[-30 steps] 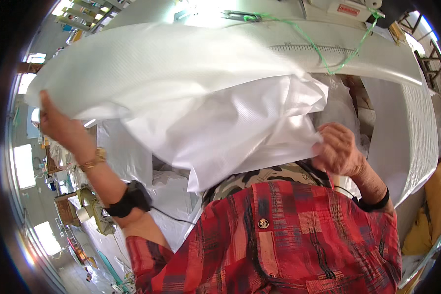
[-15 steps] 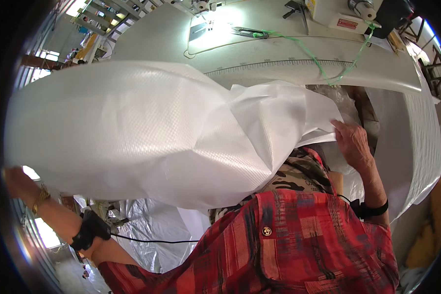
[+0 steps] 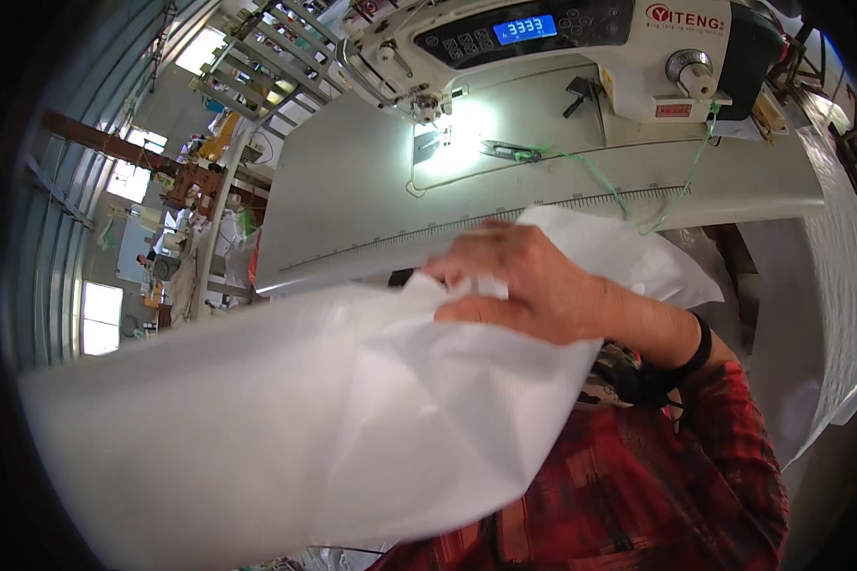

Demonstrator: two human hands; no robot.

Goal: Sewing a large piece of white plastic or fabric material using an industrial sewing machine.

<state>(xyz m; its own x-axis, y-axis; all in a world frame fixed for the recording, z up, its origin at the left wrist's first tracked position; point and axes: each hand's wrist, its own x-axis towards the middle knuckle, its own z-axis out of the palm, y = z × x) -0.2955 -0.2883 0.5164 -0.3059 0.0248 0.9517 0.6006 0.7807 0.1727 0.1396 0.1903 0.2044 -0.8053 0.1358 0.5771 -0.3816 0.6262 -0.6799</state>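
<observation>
A large sheet of white woven plastic (image 3: 257, 419) spreads across the lower left and middle in front of me, creased and smeared by motion. My right hand (image 3: 533, 285) reaches in from the right and grips its upper edge, white plastic showing between thumb and fingers. The fingertips are blurred. Another part of the sheet (image 3: 628, 257) juts out beyond my wrist, against the front edge of the sewing table. My left hand is out of sight.
A sewing machine (image 3: 543, 48) with a lit display stands on the grey table (image 3: 352, 181). Thread snips (image 3: 511, 150) lie near its lamp-lit needle area, with green thread (image 3: 600, 176) trailing rightward. More white sheeting (image 3: 843, 257) hangs at the right.
My right hand has moved left, from the sheet's right end to its upper edge. The sheet's left part has dropped lower, and my left hand has gone from view. The camera view has tilted upward.
</observation>
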